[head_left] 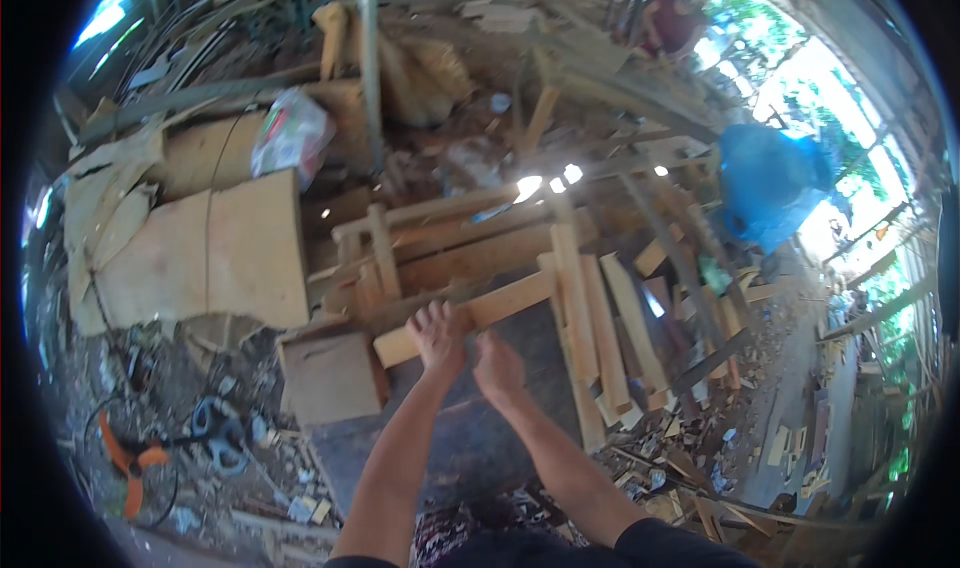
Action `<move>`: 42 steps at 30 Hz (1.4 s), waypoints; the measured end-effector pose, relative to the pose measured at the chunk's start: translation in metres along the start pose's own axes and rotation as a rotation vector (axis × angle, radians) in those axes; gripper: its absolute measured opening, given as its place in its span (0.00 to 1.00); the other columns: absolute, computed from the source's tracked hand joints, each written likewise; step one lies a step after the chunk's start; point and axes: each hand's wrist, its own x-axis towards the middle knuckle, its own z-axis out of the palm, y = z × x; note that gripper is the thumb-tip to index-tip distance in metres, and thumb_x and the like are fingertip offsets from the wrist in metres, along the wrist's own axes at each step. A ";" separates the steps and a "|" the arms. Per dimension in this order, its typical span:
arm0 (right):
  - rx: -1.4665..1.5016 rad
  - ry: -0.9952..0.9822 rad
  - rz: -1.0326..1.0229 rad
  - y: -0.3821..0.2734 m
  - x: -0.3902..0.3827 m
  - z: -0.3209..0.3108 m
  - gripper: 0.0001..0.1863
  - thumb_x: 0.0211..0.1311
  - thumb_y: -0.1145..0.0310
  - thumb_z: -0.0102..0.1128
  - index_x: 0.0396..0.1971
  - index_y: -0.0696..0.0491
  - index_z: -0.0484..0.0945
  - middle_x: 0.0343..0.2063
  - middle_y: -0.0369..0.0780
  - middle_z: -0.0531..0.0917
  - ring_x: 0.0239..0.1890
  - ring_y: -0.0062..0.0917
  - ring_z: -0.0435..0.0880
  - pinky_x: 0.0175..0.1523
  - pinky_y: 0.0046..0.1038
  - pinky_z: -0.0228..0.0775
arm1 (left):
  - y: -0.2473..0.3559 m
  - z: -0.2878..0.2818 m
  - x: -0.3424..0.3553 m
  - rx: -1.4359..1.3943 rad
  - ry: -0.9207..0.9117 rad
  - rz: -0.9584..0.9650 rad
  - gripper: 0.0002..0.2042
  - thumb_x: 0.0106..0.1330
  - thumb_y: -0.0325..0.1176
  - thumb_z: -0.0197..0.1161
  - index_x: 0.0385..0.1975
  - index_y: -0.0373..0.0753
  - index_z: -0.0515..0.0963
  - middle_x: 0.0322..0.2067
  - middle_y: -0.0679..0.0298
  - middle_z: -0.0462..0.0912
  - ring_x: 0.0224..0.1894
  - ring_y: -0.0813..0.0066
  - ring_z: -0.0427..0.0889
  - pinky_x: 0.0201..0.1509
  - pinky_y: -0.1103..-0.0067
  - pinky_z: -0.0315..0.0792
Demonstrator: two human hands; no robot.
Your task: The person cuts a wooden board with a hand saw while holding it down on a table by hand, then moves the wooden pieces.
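A pale wooden board (512, 302) lies slantwise across the far part of a dark work table (455, 438). My left hand (437, 340) is closed over the board near its left end, fingers bent across the wood. Just to the right, my right hand (499, 370) is closed beside the board's near edge, with the thumb side toward the board. Whatever it holds, if anything, is hidden by the fingers. A wooden block or box (335, 376) sits on the table's left corner, close to the board's left end.
Several long wood strips (590, 318) lean at the table's right side. A wooden frame (380, 253) stands beyond the board. Cardboard sheets (200, 258) lie to the left, and an orange tool (130, 458) on the littered floor. A blue bag (770, 178) and another person (675, 20) are farther off.
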 end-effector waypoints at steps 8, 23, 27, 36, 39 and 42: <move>-0.061 -0.100 0.070 -0.014 0.005 -0.001 0.11 0.69 0.65 0.48 0.32 0.57 0.74 0.26 0.53 0.82 0.34 0.52 0.81 0.39 0.50 0.73 | -0.011 0.005 0.008 -0.068 -0.177 -0.086 0.17 0.47 0.25 0.65 0.39 0.40 0.72 0.43 0.56 0.73 0.50 0.57 0.70 0.56 0.63 0.58; -0.173 -0.211 0.112 -0.027 -0.004 -0.038 0.14 0.71 0.63 0.46 0.34 0.58 0.73 0.28 0.54 0.83 0.35 0.52 0.83 0.41 0.49 0.74 | -0.004 0.022 -0.036 0.067 0.182 0.075 0.26 0.56 0.32 0.59 0.57 0.39 0.65 0.55 0.54 0.67 0.61 0.53 0.64 0.61 0.56 0.54; -0.133 -0.158 0.069 -0.013 -0.007 -0.032 0.13 0.71 0.63 0.46 0.33 0.58 0.72 0.26 0.54 0.82 0.34 0.52 0.83 0.39 0.49 0.74 | 0.002 -0.005 -0.034 -0.075 0.069 0.083 0.29 0.55 0.35 0.63 0.58 0.37 0.65 0.55 0.53 0.68 0.61 0.52 0.65 0.59 0.57 0.56; -0.069 -0.133 0.059 -0.003 -0.025 -0.024 0.12 0.70 0.64 0.48 0.31 0.57 0.70 0.22 0.55 0.80 0.30 0.54 0.81 0.35 0.52 0.72 | -0.017 -0.014 -0.012 -0.126 -0.211 0.016 0.26 0.48 0.36 0.73 0.46 0.38 0.70 0.46 0.57 0.73 0.51 0.57 0.69 0.54 0.59 0.58; -0.069 -0.087 0.025 -0.006 -0.013 -0.023 0.12 0.70 0.64 0.47 0.31 0.57 0.70 0.22 0.55 0.80 0.30 0.54 0.81 0.36 0.52 0.72 | -0.016 -0.011 -0.010 -0.092 -0.082 0.030 0.25 0.49 0.36 0.73 0.45 0.38 0.70 0.45 0.57 0.72 0.51 0.56 0.69 0.54 0.60 0.57; -0.105 -0.131 0.020 -0.007 0.003 -0.016 0.12 0.71 0.64 0.47 0.32 0.58 0.70 0.23 0.54 0.81 0.31 0.53 0.82 0.36 0.52 0.73 | -0.017 -0.008 0.003 -0.081 -0.078 -0.045 0.24 0.49 0.34 0.72 0.46 0.38 0.70 0.45 0.57 0.72 0.52 0.56 0.69 0.55 0.60 0.57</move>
